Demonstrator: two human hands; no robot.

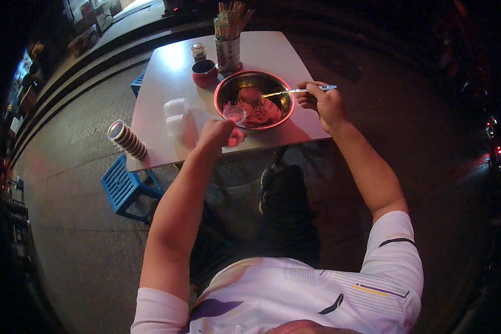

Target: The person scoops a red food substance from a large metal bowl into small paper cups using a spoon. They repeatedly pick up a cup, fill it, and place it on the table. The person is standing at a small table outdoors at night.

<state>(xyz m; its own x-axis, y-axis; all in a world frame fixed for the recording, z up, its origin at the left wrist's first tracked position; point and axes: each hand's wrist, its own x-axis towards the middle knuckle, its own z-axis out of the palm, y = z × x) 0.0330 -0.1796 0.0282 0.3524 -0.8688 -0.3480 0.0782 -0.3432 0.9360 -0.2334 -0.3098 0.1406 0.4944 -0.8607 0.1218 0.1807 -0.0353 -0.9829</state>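
Note:
My right hand (323,102) grips the handle of a metal spoon (294,90), whose bowl end reaches into a wide metal bowl (291,110). Dark, chunky food, perhaps a sauce (261,115), covers the bottom of that bowl; red light makes its true colour hard to tell. At the bowl's near rim, my left hand (219,133) holds a small clear plastic cup (234,138). A round clear piece (234,112), apparently its lid, overlaps the bowl's edge. Fingers partly hide the cup, so how full it is cannot be made out.
On the white table (158,83) lie clear plastic cups or lids (175,117). A leaning stack of filled lidded cups (127,140) stands at the left corner. Behind the bowl are a red pot (204,74), a glass jar (199,51) and a chopstick holder (228,54). A blue stool (127,183) stands left.

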